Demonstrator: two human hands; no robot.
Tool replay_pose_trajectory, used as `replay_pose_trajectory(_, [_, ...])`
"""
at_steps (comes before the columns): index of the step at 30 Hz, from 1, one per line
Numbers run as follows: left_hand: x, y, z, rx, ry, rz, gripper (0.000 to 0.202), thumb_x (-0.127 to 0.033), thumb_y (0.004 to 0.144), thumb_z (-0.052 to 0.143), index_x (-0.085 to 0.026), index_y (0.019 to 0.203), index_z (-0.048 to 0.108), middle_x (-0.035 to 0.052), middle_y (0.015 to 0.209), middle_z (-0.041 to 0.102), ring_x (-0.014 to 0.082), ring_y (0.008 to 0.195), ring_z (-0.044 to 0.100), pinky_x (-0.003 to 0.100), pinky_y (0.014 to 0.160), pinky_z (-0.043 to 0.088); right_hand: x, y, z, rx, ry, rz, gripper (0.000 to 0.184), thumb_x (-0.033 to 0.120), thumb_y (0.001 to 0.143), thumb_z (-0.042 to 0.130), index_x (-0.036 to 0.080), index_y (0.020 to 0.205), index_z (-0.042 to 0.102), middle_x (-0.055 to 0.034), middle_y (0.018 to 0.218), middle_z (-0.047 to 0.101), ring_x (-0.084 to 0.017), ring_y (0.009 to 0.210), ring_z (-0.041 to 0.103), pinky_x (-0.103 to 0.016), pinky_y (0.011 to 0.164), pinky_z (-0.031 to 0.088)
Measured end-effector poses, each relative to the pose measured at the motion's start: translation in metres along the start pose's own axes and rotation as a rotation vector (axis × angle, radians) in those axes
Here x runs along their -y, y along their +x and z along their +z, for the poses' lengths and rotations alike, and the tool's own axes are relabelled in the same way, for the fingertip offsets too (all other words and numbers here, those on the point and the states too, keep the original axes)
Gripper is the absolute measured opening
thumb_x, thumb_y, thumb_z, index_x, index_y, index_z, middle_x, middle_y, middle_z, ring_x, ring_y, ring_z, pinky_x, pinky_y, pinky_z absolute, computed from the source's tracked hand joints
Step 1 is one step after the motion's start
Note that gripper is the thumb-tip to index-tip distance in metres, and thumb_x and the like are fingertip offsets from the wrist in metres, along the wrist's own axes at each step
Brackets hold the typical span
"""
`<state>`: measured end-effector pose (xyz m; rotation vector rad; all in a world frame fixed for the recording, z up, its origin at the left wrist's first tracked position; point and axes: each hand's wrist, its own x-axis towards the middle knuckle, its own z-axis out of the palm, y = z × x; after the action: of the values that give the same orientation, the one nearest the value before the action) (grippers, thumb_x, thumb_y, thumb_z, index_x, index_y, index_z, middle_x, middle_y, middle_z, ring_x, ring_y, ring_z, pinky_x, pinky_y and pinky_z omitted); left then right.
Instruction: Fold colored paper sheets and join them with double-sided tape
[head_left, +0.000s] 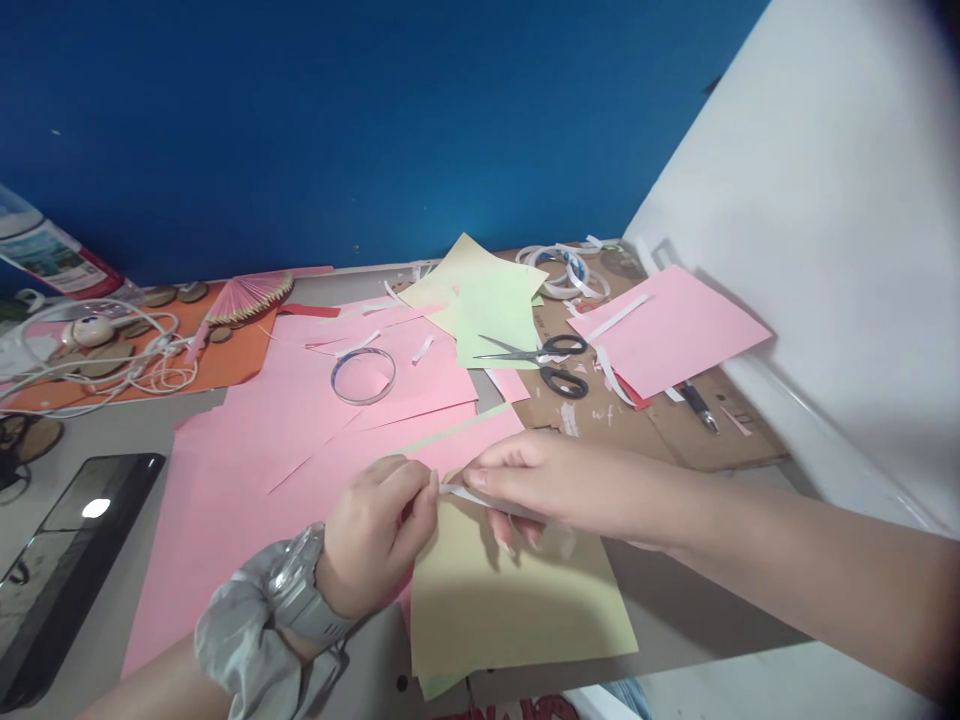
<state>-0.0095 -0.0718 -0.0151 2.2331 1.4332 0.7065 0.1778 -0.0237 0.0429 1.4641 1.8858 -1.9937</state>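
Over the yellow paper sheet (517, 600), my two hands meet at a narrow white tape strip (466, 493). The fingers of my left hand (386, 525) are closed and pinch its left end. My right hand (525, 480) grips the strip between thumb and fingers, some fingertips showing below it. Part of the strip is hidden by the right hand. Large pink sheets (255, 440) lie under and left of my left hand. Beyond the hands, black-handled scissors (551, 352) rest partly spread on a light green sheet (491, 310) and cardboard.
Tape rolls (562, 270) lie at the back, and another ring-shaped roll (334, 375) sits on the pink paper. A pink sheet (675, 330) and a pen (699, 408) lie right. A folded pink fan (244, 300), tangled white cables (142, 350) and a black glossy case (71, 570) are left.
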Motion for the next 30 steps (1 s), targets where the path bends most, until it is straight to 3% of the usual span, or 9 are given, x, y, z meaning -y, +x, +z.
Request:
replay_pose_trajectory(11, [0.001, -0.003, 0.001, -0.03, -0.072, -0.057, 0.024, -0.014, 0.087, 0.034, -0.021, 0.064, 0.035, -0.0033, 0.058, 0.04, 0.012, 0.054, 0.039, 0.024, 0.054, 0.032, -0.014, -0.009, -0.008, 0.077, 0.067, 0.017, 0.027, 0.041, 0.086, 0.051, 0.017, 0.091, 0.062, 0.0001, 0.062, 0.062, -0.009, 0.054, 0.052, -0.02, 0.052, 0.039])
replay_pose_trajectory(17, [0.005, 0.001, 0.0, 0.018, -0.194, -0.187, 0.029, -0.021, 0.091, 0.032, -0.021, 0.062, 0.029, -0.005, 0.056, 0.033, 0.0112, 0.052, 0.033, 0.025, 0.052, 0.029, -0.04, -0.022, -0.019, -0.022, 0.156, 0.086, 0.028, 0.043, 0.086, 0.051, 0.017, 0.076, 0.051, 0.0017, 0.056, 0.059, -0.009, 0.052, 0.051, -0.021, 0.054, 0.041])
replay_pose_trajectory(21, [0.008, 0.004, 0.002, 0.045, -0.231, -0.299, 0.032, -0.028, 0.093, 0.03, -0.021, 0.061, 0.025, -0.0057, 0.057, 0.028, 0.0113, 0.053, 0.029, 0.025, 0.051, 0.026, -0.057, -0.02, -0.02, -0.092, 0.092, 0.09, 0.031, 0.047, 0.088, 0.046, 0.018, 0.077, 0.048, 0.0013, 0.057, 0.06, -0.009, 0.052, 0.054, -0.022, 0.054, 0.041])
replay_pose_trajectory(25, [0.009, -0.001, -0.005, 0.118, -0.197, -0.385, 0.034, -0.035, 0.094, 0.028, -0.021, 0.063, 0.028, -0.0052, 0.058, 0.031, 0.0123, 0.055, 0.03, 0.026, 0.052, 0.028, -0.063, -0.015, -0.018, -0.139, 0.056, 0.045, 0.031, 0.046, 0.088, 0.044, 0.018, 0.075, 0.047, -0.0002, 0.065, 0.063, -0.011, 0.057, 0.056, -0.022, 0.054, 0.041])
replay_pose_trajectory(30, [0.007, -0.014, -0.027, 0.307, -0.137, -0.407, 0.037, -0.036, 0.095, 0.022, -0.022, 0.064, 0.036, -0.003, 0.059, 0.043, 0.0145, 0.057, 0.041, 0.028, 0.058, 0.036, -0.059, -0.012, -0.011, -0.16, -0.132, 0.005, 0.034, 0.045, 0.092, 0.036, 0.02, 0.076, 0.052, 0.0006, 0.072, 0.064, -0.012, 0.062, 0.056, -0.024, 0.056, 0.038])
